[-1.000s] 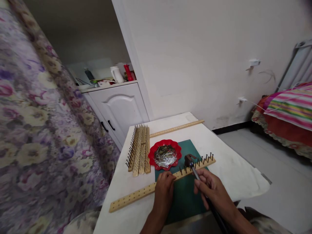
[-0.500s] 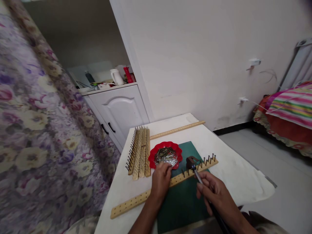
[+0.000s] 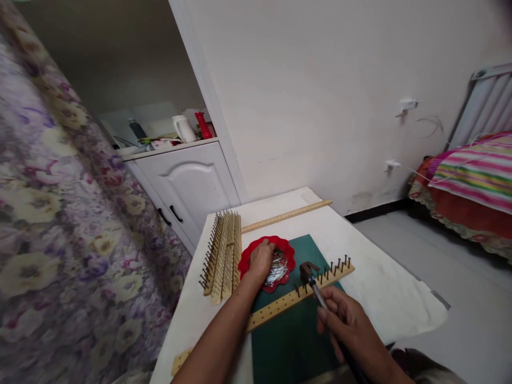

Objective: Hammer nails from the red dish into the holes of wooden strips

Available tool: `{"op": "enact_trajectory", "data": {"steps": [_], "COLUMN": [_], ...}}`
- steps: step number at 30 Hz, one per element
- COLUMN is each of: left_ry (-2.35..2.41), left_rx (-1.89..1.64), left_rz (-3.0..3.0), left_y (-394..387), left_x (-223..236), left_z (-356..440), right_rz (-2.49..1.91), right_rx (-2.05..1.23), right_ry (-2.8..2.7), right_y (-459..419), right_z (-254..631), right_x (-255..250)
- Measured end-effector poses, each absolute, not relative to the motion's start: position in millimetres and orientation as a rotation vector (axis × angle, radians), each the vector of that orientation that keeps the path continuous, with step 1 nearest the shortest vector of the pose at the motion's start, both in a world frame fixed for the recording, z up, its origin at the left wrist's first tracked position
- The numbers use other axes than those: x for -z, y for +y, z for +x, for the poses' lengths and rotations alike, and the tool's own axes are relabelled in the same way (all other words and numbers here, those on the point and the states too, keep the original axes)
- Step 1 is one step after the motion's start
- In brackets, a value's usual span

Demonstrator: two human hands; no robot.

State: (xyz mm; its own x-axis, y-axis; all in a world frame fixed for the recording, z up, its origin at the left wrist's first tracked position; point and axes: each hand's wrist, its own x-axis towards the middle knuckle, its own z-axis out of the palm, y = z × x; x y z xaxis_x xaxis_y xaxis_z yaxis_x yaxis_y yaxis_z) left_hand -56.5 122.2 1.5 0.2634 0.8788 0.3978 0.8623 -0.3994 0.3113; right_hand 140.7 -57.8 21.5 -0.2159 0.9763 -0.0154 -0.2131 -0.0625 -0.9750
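Observation:
My left hand [image 3: 262, 260] reaches into the red scalloped bowl [image 3: 290, 257], over the heap of loose nails [image 3: 278, 269]. Its fingertips are bent down among the nails and hidden, so I cannot see whether they grip one. In my right hand [image 3: 346, 317] is a claw hammer [image 3: 310, 274], its head above the drilled wooden strip [image 3: 276, 308]. Dark nails [image 3: 338, 265] stand in two rows along the strip's right part; bare holes show further left. My left forearm covers some of the strip, which lies across a green mat [image 3: 292, 341].
Several strips full of upright nails [image 3: 224, 256] sit at the table's left side. Another thin wooden strip [image 3: 288, 215] lies along the back of the white table [image 3: 384, 288]. A floral curtain [image 3: 80, 240] hangs on the left, and a cabinet [image 3: 188, 186] stands behind.
My left hand has left the drilled strip and moved up and away into the bowl of nails. The hammer stays in my right hand above the strip, nearly still.

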Motion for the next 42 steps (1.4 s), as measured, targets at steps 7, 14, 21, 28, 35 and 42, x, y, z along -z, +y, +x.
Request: {"op": "enact_trajectory", "data": {"steps": [7, 14, 21, 28, 35, 42], "left_ry": [1.675, 1.647, 1.345, 1.249, 1.278, 1.264], "left_rx": [-0.844, -0.810, -0.895, -0.880, -0.963, -0.989], "left_rz": [2.490, 2.515, 2.365, 2.251, 1.953, 1.927], "left_y": [124.6, 94.5, -7.4, -54.0, -50.3, -54.6], "left_x": [-0.6, -22.3, -40.4, -37.4, -33.2, -34.9], "left_z": [-55.1, -64.1, -54.7, -38.4, -32.1, -31.9], "right_rz": [-0.985, -0.960, -1.103, -1.137, -0.975, -0.963], "right_rx": [-1.478, -1.442, -1.220, -1.107, -1.363, -1.310], "right_ry": [-1.174, -1.184, -1.164, -1.221, -1.069, -1.048], "right_y": [-57.1, -54.1, -52.2, -56.0, -62.8, -58.7], "right_z": [141.0, 140.9, 130.6, 133.8, 124.7, 127.3], "right_x": [-22.0, -21.0, -16.4, -12.7, -6.8, -7.3]}}
